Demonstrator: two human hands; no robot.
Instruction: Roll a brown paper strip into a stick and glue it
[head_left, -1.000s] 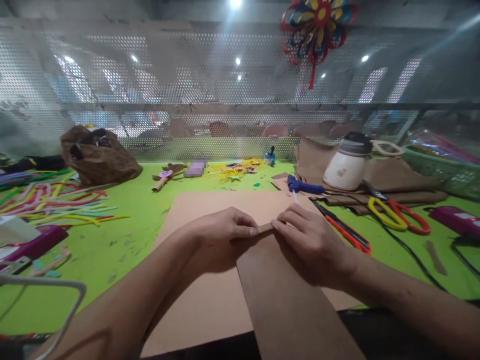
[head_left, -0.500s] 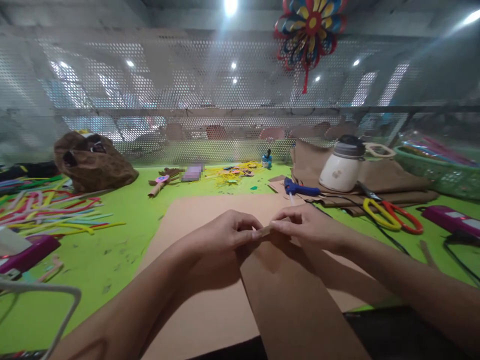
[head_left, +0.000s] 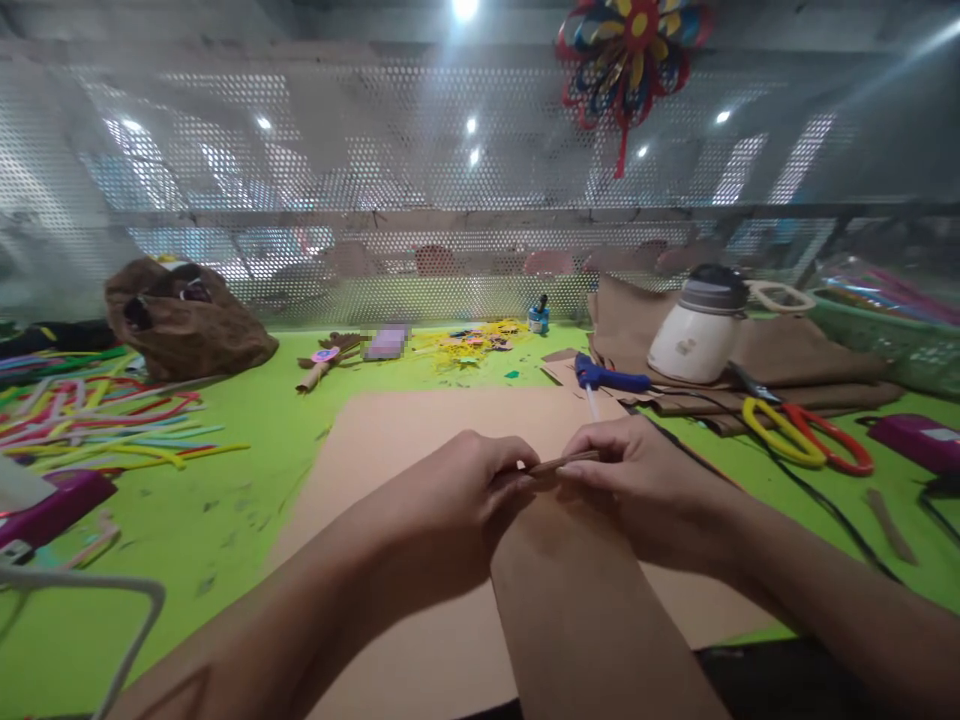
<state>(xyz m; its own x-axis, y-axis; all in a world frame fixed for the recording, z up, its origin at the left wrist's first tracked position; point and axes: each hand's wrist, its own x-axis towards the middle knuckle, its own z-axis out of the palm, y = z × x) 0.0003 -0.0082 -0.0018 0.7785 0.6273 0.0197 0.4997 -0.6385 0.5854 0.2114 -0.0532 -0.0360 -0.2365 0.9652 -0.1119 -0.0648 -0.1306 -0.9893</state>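
A long strip of brown paper (head_left: 585, 610) runs from my fingers down to the bottom edge of the view. Its far end is folded or rolled into a narrow edge. My left hand (head_left: 480, 490) pinches that edge from the left, thumb and fingers closed. On the other side my right hand (head_left: 630, 475) grips the same edge between thumb and fingers. Below both hands lies a light tan board (head_left: 397, 590). The fingertips partly cover the fold.
Beyond my right hand lie a blue glue gun (head_left: 611, 377), red and yellow scissors (head_left: 825, 440) and a white bottle (head_left: 690, 335) by folded brown paper (head_left: 795, 350). Coloured pipe cleaners (head_left: 135, 420) and a brown bag (head_left: 187, 320) are leftward. A basket (head_left: 892, 335) stands far right.
Both hands have shifted slightly right, and the folded edge between them is seen at a flatter tilt. The fingers stay closed on the paper strip. The view has turned a little.
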